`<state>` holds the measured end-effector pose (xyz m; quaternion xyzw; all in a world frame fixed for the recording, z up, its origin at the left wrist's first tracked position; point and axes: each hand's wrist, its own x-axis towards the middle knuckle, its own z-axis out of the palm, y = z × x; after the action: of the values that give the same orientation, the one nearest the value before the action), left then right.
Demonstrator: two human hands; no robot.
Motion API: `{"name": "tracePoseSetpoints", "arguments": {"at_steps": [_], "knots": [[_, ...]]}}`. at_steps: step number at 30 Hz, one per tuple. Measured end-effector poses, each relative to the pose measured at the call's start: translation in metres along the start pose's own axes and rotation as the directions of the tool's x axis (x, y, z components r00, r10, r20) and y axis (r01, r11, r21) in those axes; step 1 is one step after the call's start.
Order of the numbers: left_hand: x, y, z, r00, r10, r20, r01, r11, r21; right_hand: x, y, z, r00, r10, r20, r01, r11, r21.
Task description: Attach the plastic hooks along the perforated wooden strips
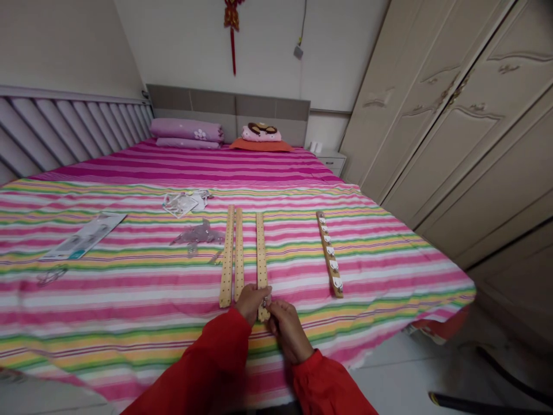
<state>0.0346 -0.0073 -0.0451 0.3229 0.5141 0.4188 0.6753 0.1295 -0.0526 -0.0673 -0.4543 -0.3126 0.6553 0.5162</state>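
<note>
Three pale wooden strips with rows of small holes lie lengthwise on the striped bed cover: one on the left (227, 259), one beside it (239, 253) and a third a little to the right (260, 248). At the near end of the third strip, my left hand (250, 301) and my right hand (287, 327) meet with fingers closed around a small shiny piece, too small to make out. Further right lies another wooden strip (336, 288) carrying several white hooks (330, 251) in a row.
Left of the strips are a heap of clear plastic bits (201, 232), white packaging (185, 202), a long clear packet (86, 236) and a small clear loop (52, 275). Folded bedding (188, 131) lies by the headboard (211, 104). A wardrobe (458, 127) stands at right.
</note>
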Motion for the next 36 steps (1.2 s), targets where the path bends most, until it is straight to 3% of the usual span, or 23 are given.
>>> {"name": "tracePoseSetpoints", "arguments": {"at_steps": [8, 17, 20, 24, 27, 29, 31, 34, 36], "knots": [[0.002, -0.001, 0.004, 0.996, 0.089, -0.001, -0.089, 0.995, -0.04, 0.0, 0.0, 0.001, 1.0, -0.017, -0.007, 0.017, 0.998, 0.06], [0.002, -0.002, 0.009, 0.967, 0.12, -0.222, -0.12, 0.993, 0.016, 0.003, 0.003, -0.002, 0.999, -0.028, 0.015, 0.027, 0.997, 0.07], [-0.006, 0.003, 0.012, 0.986, 0.065, -0.156, -0.067, 0.998, -0.012, 0.005, 0.002, -0.004, 0.999, -0.044, 0.006, 0.043, 0.996, 0.072], [-0.024, 0.01, 0.006, 0.998, 0.058, 0.028, -0.058, 0.998, -0.009, 0.007, 0.005, -0.006, 1.0, -0.012, 0.025, 0.01, 0.997, 0.077], [-0.038, 0.019, -0.015, 0.974, 0.147, 0.173, -0.187, 0.952, 0.241, 0.008, 0.01, -0.007, 0.999, 0.01, 0.05, -0.013, 0.997, 0.078], [-0.041, 0.029, -0.037, 0.961, 0.236, 0.145, -0.277, 0.844, 0.459, 0.007, 0.012, -0.007, 0.998, 0.005, 0.059, -0.009, 0.997, 0.071], [-0.035, 0.041, -0.062, 0.916, 0.401, -0.02, -0.311, 0.74, 0.596, 0.006, 0.013, -0.007, 0.998, 0.005, 0.07, -0.008, 0.999, 0.046], [-0.012, 0.058, -0.098, 0.735, 0.644, -0.214, -0.317, 0.605, 0.73, 0.004, 0.01, -0.007, 0.998, 0.026, 0.058, -0.026, 1.0, 0.002], [0.005, 0.065, -0.116, 0.667, 0.702, -0.25, -0.262, 0.535, 0.803, 0.002, 0.008, -0.008, 0.999, 0.026, 0.032, -0.025, 0.999, -0.028]]}}
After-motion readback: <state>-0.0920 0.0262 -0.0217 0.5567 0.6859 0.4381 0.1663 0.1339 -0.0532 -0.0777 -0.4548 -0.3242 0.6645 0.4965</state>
